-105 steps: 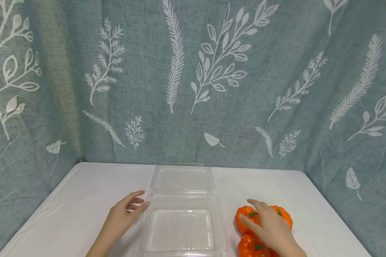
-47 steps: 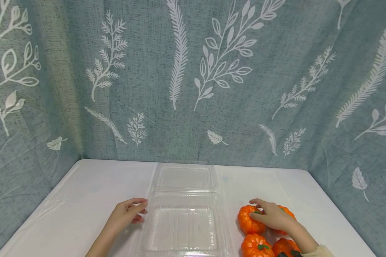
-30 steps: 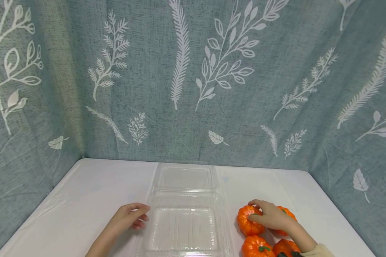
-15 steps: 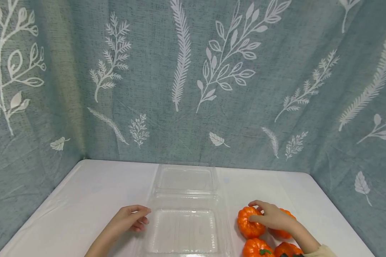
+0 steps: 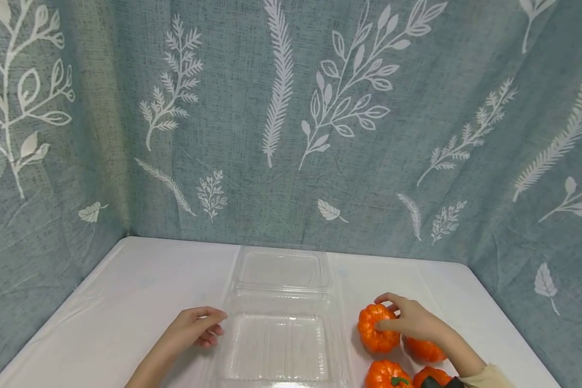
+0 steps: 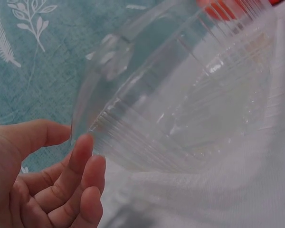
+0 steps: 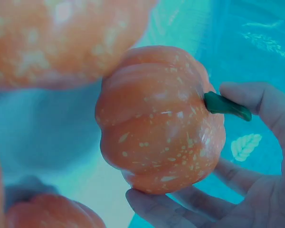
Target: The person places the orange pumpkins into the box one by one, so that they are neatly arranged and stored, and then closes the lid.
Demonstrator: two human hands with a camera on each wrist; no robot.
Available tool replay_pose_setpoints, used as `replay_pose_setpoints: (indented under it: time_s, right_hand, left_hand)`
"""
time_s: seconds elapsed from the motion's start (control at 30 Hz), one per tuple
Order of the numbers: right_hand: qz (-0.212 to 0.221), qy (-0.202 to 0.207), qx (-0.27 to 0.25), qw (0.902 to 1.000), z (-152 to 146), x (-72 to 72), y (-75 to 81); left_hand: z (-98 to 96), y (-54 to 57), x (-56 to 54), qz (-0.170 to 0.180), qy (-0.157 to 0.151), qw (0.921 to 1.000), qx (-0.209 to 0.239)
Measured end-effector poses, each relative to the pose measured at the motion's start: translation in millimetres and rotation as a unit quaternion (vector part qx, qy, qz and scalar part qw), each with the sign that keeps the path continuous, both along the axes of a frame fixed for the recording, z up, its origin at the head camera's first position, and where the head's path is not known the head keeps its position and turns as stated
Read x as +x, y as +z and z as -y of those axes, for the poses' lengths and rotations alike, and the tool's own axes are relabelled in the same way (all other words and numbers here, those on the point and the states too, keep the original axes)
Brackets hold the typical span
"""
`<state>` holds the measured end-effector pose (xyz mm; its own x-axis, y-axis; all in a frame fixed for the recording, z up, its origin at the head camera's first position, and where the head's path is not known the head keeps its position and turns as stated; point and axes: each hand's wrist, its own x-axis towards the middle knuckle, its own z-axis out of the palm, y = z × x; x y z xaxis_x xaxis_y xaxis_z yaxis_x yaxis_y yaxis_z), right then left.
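My right hand (image 5: 409, 318) grips a small orange pumpkin (image 5: 377, 330) with a green stem, tilted at the right of the table. In the right wrist view, the thumb lies by the green stem (image 7: 228, 107) and the fingers curl around the far side of the pumpkin (image 7: 156, 123). My left hand (image 5: 194, 328) is at the left rim of a clear plastic clamshell container (image 5: 276, 302), which stands with its lid folded back. The left wrist view shows thumb and fingertips pinching the rim of the container (image 6: 147, 128).
More orange pumpkins sit by the right hand: one behind the wrist (image 5: 424, 350), one in front (image 5: 387, 374) and one at the lower edge (image 5: 431, 374). A white cloth covers the table (image 5: 140, 291). A blue-green leaf-patterned curtain (image 5: 242, 205) encloses the back and sides.
My right hand has come down from over the pumpkins, gripped the far left one and raised it slightly, tilting it. My left hand has closed in on the container's rim.
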<state>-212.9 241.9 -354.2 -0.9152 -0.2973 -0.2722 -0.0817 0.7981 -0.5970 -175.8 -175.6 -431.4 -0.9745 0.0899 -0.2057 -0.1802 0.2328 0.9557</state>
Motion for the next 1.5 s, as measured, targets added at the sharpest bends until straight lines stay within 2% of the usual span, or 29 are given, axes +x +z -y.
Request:
replay_pose_setpoints:
  time_s: [0.1, 0.33, 0.67, 0.97, 1.17, 1.5]
  right_hand:
    - [0.003, 0.008, -0.004, 1.0, -2, -1.3, 7.7]
    - [-0.016, 0.06, -0.005, 0.998, -10, -3.8, 24.4]
    - [-0.02, 0.091, -0.003, 0.9957, -11, -5.7, 28.0]
    - [-0.026, 0.115, 0.001, 0.9931, 14, -7.4, 38.1]
    - [-0.039, 0.147, -0.008, 0.9884, 35, -7.6, 45.0]
    - [-0.06, 0.185, -0.016, 0.9808, 74, -6.5, 47.2]
  left_hand:
    - [-0.9, 1.4, 0.1, 0.003, 0.001, 1.0, 0.0]
    - [-3.8, 2.3, 1.7, -0.009, -0.005, 0.9999, 0.0]
    - [-5.4, 2.8, 2.0, -0.014, -0.008, 0.9999, 0.002]
    - [-5.6, 3.5, 2.7, -0.015, -0.014, 0.9998, 0.002]
    - [-5.9, 1.2, 1.9, -0.013, -0.012, 0.9998, 0.001]
    - [-5.0, 4.7, 5.3, -0.013, -0.016, 0.9997, 0.01]
